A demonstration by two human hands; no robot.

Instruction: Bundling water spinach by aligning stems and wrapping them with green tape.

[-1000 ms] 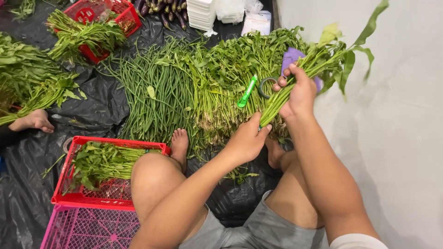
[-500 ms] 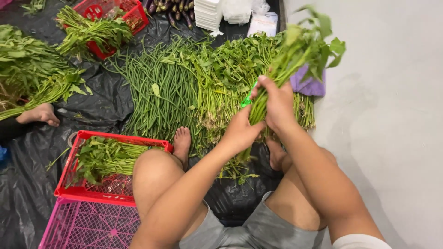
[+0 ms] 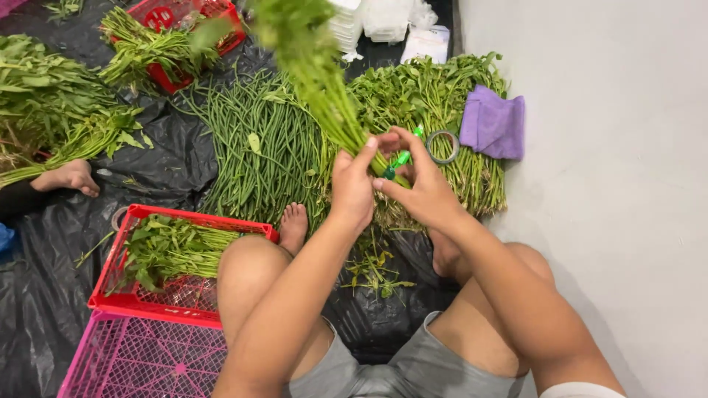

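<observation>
Two hands gripping one bunch of leafy greens above a floor spread of vegetables.

Nearest, one empty pink crate; just beyond it, one red crate holding cut greens. Right of that crate, the left hand has its fingers clenched round the stems of the bunch of greens; the right hand pinches the same stems beside a green tool. Beyond the hands lie one pile of long beans, one tape ring and one purple cloth. Farthest, a second red crate carries greens.
</observation>
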